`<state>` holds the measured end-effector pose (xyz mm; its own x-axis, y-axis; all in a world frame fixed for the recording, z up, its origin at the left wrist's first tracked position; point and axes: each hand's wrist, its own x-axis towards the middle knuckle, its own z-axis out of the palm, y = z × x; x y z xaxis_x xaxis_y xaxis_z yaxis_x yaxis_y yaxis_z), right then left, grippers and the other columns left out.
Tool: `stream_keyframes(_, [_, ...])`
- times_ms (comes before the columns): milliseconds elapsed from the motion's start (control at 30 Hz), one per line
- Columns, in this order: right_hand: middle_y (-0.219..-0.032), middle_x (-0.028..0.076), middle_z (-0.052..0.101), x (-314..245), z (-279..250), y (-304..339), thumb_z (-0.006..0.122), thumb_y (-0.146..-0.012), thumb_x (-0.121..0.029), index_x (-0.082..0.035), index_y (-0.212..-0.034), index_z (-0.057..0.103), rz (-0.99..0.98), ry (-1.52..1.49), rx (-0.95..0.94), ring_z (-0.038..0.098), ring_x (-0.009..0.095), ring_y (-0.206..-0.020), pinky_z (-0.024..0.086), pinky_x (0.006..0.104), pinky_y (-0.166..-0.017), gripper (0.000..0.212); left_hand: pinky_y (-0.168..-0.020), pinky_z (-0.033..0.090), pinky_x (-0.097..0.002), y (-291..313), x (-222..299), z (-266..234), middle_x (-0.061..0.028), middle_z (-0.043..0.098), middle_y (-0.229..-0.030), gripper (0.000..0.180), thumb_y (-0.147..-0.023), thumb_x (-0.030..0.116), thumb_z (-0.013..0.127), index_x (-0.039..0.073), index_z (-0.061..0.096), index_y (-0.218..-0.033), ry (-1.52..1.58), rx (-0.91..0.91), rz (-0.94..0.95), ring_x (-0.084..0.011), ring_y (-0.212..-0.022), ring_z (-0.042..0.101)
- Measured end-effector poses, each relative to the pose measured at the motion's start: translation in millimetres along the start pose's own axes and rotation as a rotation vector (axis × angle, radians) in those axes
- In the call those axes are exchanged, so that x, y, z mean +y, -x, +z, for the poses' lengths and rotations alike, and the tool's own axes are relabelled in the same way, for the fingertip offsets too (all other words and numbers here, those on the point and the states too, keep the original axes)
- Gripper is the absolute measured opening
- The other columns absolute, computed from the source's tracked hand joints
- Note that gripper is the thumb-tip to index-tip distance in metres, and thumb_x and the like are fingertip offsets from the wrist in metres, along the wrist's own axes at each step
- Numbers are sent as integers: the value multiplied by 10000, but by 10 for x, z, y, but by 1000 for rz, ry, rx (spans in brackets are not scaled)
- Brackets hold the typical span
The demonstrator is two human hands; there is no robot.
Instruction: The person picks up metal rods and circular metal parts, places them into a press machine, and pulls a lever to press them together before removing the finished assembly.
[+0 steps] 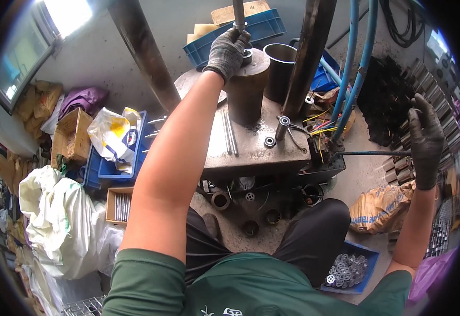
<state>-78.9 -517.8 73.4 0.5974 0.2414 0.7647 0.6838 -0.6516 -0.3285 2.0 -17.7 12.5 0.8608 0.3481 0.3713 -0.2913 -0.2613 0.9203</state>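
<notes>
My left hand (227, 51), in a grey knitted glove, reaches over a thick steel cylinder (246, 95) on the press bench. Its fingers are closed just under a metal collar at the lower end of an upright rod (238, 11); they hide what they hold. A small round metal part (246, 57) sits on the cylinder top beside that hand. Off to the right, my right hand (426, 139) wears a darker, soiled glove. Its fingers stretch upward with gaps between them, and the palm is beside the end of a thin blue lever (374, 153).
On the steel bench top (288, 155) are thin metal rods (230, 134), a bearing (270, 141) and an upright pin topped by a bearing (283, 126). Steel columns and blue hoses (352, 73) rise behind. A blue tray (369, 282) of small wheel-shaped parts stands low right.
</notes>
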Motion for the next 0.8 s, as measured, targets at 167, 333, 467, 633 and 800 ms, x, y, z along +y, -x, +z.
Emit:
stream_keyframes(167, [-1237,76,740,-162,-194,220,674,-1065,-89,-4,-1413,673,186,27,-223,672,123,-1012,573,270,-887,358,-821,586,-309,37,42,-1,-74,778,-969,290,-1074,240,702,19,734,-1259,-20,11,51,-136,-867,715])
stream_keyframes(333, [-1057,212,744,-602,-577,1154,716,-866,-66,1,-1288,706,116,83,-775,736,347,-906,595,409,-855,428,-762,613,-314,37,43,-15,-77,772,-945,328,-1057,260,723,29,734,-1289,-33,22,40,-134,-805,709])
stream_keyframes(467, [-946,198,752,-799,-592,1809,740,-832,-170,-52,-1076,782,258,124,-1101,740,392,-875,601,471,-862,274,-737,621,-307,53,48,-15,-69,766,-922,322,-1056,268,725,39,741,-1282,-32,24,38,-131,-783,704])
stream_keyframes(633, [-939,196,758,-882,-576,1782,718,-838,-146,-52,-1114,800,266,163,-1059,743,396,-869,606,461,-845,303,-772,609,-304,66,76,-24,-61,770,-932,318,-1056,258,725,32,741,-1280,-102,24,59,-127,-788,701])
stream_keyframes(800, [-920,213,751,-896,-560,1632,697,-838,-114,-45,-1170,800,327,77,-902,743,398,-844,605,457,-811,354,-792,602,-303,64,94,-24,-56,771,-940,315,-1057,249,723,24,741,-1277,-93,17,30,-121,-811,699])
